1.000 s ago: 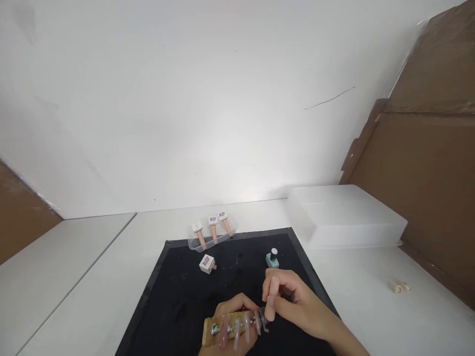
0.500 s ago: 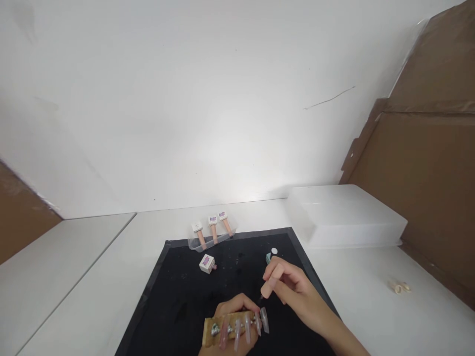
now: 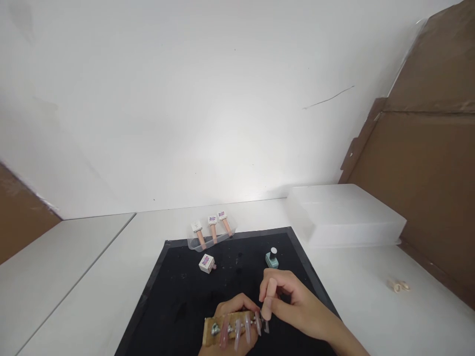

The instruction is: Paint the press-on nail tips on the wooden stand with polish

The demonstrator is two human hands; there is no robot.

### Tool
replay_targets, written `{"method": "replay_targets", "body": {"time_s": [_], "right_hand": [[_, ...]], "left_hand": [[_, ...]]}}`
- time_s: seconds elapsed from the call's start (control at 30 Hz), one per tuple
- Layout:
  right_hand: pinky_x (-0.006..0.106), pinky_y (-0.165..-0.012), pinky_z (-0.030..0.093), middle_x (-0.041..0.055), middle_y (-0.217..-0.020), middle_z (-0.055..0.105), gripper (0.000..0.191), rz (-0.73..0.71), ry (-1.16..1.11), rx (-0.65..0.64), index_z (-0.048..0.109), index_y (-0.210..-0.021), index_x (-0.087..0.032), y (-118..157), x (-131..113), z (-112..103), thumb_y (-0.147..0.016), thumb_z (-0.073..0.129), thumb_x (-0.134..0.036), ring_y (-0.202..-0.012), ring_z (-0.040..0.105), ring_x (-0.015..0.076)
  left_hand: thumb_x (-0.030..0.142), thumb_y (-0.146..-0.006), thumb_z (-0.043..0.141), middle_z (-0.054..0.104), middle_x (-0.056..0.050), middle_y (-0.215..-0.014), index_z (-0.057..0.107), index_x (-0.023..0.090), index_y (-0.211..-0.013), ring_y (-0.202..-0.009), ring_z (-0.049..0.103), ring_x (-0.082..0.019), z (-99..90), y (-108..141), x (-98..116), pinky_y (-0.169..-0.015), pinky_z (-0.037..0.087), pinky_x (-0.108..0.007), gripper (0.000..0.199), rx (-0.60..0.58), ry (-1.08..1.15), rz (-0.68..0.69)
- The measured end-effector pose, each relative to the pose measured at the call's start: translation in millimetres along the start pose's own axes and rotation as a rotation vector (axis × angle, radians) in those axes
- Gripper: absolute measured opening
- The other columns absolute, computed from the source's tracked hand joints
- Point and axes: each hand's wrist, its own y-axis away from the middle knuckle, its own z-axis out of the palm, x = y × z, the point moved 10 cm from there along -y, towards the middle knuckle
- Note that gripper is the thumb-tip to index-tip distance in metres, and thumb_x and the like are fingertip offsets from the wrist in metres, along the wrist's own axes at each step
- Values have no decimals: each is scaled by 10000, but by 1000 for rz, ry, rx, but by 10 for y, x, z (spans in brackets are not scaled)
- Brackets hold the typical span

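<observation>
My left hand (image 3: 237,302) is closed around a wooden nail stand (image 3: 212,326), which carries a row of long false nails (image 3: 238,332) on metal posts. One nail at the left is pinker; the others look pale and translucent. In my right hand (image 3: 293,304) is the peach cap of a nail polish brush (image 3: 270,296), pinched between thumb and fingers. It points down over the rightmost nail, and its bristles are hidden there. An open white polish bottle (image 3: 207,263) lies on its side on the black mat (image 3: 178,296).
A teal polish bottle (image 3: 272,258) with a black, white-topped cap stands beyond my right hand. Behind the mat's edge, a clear tray (image 3: 193,243) holds several peach-capped bottles (image 3: 213,228). A translucent box (image 3: 356,222) and small beige rings (image 3: 398,286) are at the right.
My right hand has come down with the brush onto the rightmost nail, and the cap is more upright. The teal bottle is now uncovered. My left hand stays in place.
</observation>
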Motion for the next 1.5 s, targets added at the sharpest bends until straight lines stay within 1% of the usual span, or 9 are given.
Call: {"method": "replay_targets", "body": {"time_s": [0.23,0.37,0.5,0.7,0.87,1.0,1.13,1.37,1.5], "right_hand": [[250,-572,378,18,-798,569,250,-4,15,118,587,-634,-186,26,60,-113,-874,528,-150,-692,524,148],[260,-569,374,18,-769,578,246,-16,-30,161,572,-632,-191,21,54,-156,-874,531,-174,-665,524,149],[254,-538,359,0,-669,568,289,-19,-19,95,517,-551,-189,12,7,-95,-833,564,-145,-598,495,136],[241,-525,370,-10,-662,578,290,3,12,0,480,-518,-186,18,7,21,-754,560,-36,-561,493,119],[239,-530,352,-5,-702,565,266,8,29,32,529,-554,-179,15,19,-14,-790,549,-58,-589,477,121],[244,-565,357,2,-768,559,251,13,17,104,561,-616,-182,14,62,-91,-847,523,-93,-659,503,134],[246,-581,361,6,-804,554,246,-4,-23,142,561,-635,-182,26,84,-125,-860,510,-95,-688,519,135],[247,-550,352,7,-698,546,279,-55,-5,38,497,-550,-177,19,-30,-15,-822,529,-122,-608,482,129],[248,-537,360,-1,-643,562,269,-34,-7,-4,457,-536,-187,24,-9,29,-768,523,-67,-556,474,122]], "left_hand": [[223,-697,664,639,3,-586,630,177,-662,-486,551,-102,29,3,-65,-434,405,-178,67,-3,19,18],[197,-672,675,627,5,-559,632,171,-663,-462,538,-101,16,-2,-124,-420,396,-183,51,11,-5,-2],[229,-698,665,652,-5,-599,636,171,-675,-494,567,-113,14,-4,-75,-453,424,-195,69,-11,8,2],[297,-682,717,661,-10,-613,644,169,-683,-536,597,-140,15,-18,-4,-503,459,-228,147,-28,-10,-8],[299,-712,691,641,-3,-591,630,175,-668,-519,577,-128,11,-11,0,-485,441,-215,145,-2,-11,-14],[293,-682,715,642,0,-589,629,173,-649,-511,562,-121,-8,-3,8,-484,435,-211,151,18,23,50],[282,-677,712,650,-3,-587,635,176,-654,-517,572,-130,-7,-6,-24,-503,450,-225,133,12,-4,44],[285,-692,697,655,-10,-597,652,177,-659,-524,581,-144,-19,-28,-13,-494,437,-231,122,11,-3,12],[261,-670,717,654,-6,-597,666,178,-675,-509,566,-139,-6,-35,-58,-497,430,-236,98,1,22,17]]}}
